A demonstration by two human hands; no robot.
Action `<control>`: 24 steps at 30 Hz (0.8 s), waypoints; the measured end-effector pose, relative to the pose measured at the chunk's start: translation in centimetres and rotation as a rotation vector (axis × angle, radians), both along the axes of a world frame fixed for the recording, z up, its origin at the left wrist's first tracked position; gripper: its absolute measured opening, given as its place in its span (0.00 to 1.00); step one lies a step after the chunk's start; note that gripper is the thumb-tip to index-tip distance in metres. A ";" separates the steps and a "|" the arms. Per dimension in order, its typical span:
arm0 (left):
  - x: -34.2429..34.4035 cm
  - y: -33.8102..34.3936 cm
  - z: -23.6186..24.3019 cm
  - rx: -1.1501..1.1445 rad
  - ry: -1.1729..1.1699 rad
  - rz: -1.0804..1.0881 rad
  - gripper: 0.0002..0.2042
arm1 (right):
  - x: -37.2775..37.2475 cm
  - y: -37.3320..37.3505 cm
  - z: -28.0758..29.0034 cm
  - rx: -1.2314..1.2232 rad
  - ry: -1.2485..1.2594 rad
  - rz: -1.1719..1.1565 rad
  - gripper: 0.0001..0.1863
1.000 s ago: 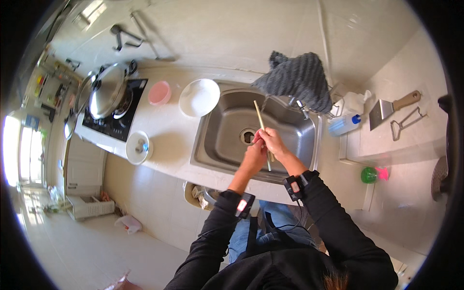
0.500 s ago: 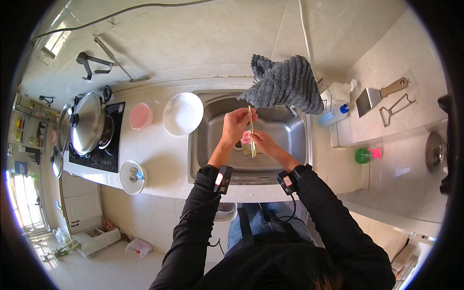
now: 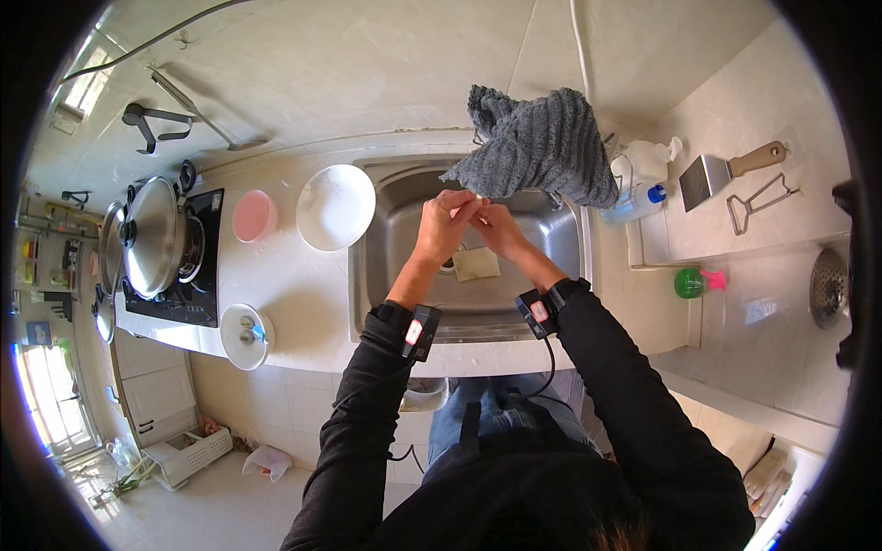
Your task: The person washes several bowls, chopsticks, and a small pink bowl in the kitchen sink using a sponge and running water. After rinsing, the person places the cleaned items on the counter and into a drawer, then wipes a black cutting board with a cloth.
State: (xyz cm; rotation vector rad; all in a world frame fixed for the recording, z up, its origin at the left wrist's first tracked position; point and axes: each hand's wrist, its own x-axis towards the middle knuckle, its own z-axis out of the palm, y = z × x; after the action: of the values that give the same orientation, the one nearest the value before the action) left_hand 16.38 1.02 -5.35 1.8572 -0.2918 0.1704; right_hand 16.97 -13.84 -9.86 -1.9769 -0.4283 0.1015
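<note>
Together, the left hand [image 3: 445, 223] and the right hand [image 3: 496, 228] meet over the back half of the steel sink [image 3: 549, 303], fingers bent and fingertips touching or nearly so. A pale bit [image 3: 480, 200] shows between them, perhaps the end of something slim; the rest is hidden, so I cannot tell how firmly either hand is closed, or which of them bears the weight.

That hidden grip looks like the first weak point: if the fingers are wet, whatever is pinched there could slip and drop into the basin. Below lies a beige pad [image 3: 476, 264], beside the drain [image 3: 447, 266], which it may partly cover; water could then run off slowly, or a thin thing could lodge against its edge.

Just beyond the fingertips hangs a grey towel [image 3: 537, 151]. Its lower corner comes so near the left hand that a small push forward could snag it or pull it into the sink.

To the left, a large white bowl [image 3: 336, 208] stands by the sink's rim, where a wide elbow swing might knock it. A small white bowl [image 3: 231, 354] sits near the front edge of the worktop [image 3: 308, 294], so a bump could tip it to the floor.
</note>
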 end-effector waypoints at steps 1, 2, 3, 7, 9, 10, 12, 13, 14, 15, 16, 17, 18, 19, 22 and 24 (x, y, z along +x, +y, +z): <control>0.1 -0.1 0.1 -0.085 0.059 -0.022 0.09 | 0.0 -0.2 0.3 -0.022 0.024 0.024 0.09; 0.1 -0.3 0.2 -0.170 0.113 -0.035 0.08 | 0.0 -0.5 0.6 -0.037 0.051 0.032 0.09; 0.2 -0.4 0.4 -0.249 0.190 -0.053 0.08 | -0.1 -0.7 0.8 -0.053 0.081 0.040 0.09; 0.1 -0.8 1.1 -0.156 0.163 -0.007 0.06 | -0.1 -1.0 1.4 -0.048 0.115 0.035 0.10; 0.1 -0.9 1.5 -0.143 0.239 0.047 0.06 | -0.2 -1.0 1.6 0.037 0.095 0.006 0.11; 0.1 -0.9 1.6 -0.143 0.233 0.081 0.06 | -0.2 -0.9 1.6 0.087 0.118 -0.014 0.11; 0.2 -0.9 1.8 -0.020 0.172 0.064 0.06 | -0.2 -0.9 1.5 0.079 0.045 -0.019 0.12; 0.2 -1.0 1.8 0.045 0.118 0.064 0.06 | -0.1 -0.9 1.3 0.084 0.045 -0.023 0.12; 0.2 -1.0 1.8 0.067 0.114 0.044 0.07 | 0.0 -1.0 1.1 0.052 0.051 -0.013 0.12; 0.2 -1.1 1.8 0.083 0.081 0.023 0.07 | 0.1 -1.1 0.7 0.020 0.085 -0.005 0.12; 0.3 -1.2 1.7 0.089 0.061 -0.019 0.08 | 0.1 -1.4 0.3 -0.011 0.120 0.003 0.12; 0.2 -1.2 1.6 0.077 0.078 0.010 0.08 | 0.1 -1.7 -0.2 -0.027 0.038 0.004 0.13; 0.2 -1.3 1.5 0.056 0.110 0.018 0.08 | 0.0 -2.0 -0.8 -0.042 -0.044 0.006 0.15; 0.1 -1.3 1.5 0.049 0.179 0.060 0.08 | -0.2 -2.4 -1.5 -0.036 -0.144 0.015 0.17; -0.1 -1.5 1.6 -0.099 0.135 0.072 0.07 | -1.8 -4.5 -3.7 -0.036 0.216 -0.251 0.24; -0.2 -1.5 2.0 -0.104 0.121 0.087 0.07 | -2.8 -6.8 -4.8 0.084 0.358 -0.488 0.28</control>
State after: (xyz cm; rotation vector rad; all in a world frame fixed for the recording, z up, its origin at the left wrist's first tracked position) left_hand 16.18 -0.44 -3.33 1.7699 -0.1162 0.1292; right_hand 14.14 -20.63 -14.62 -1.8764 0.2788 0.1207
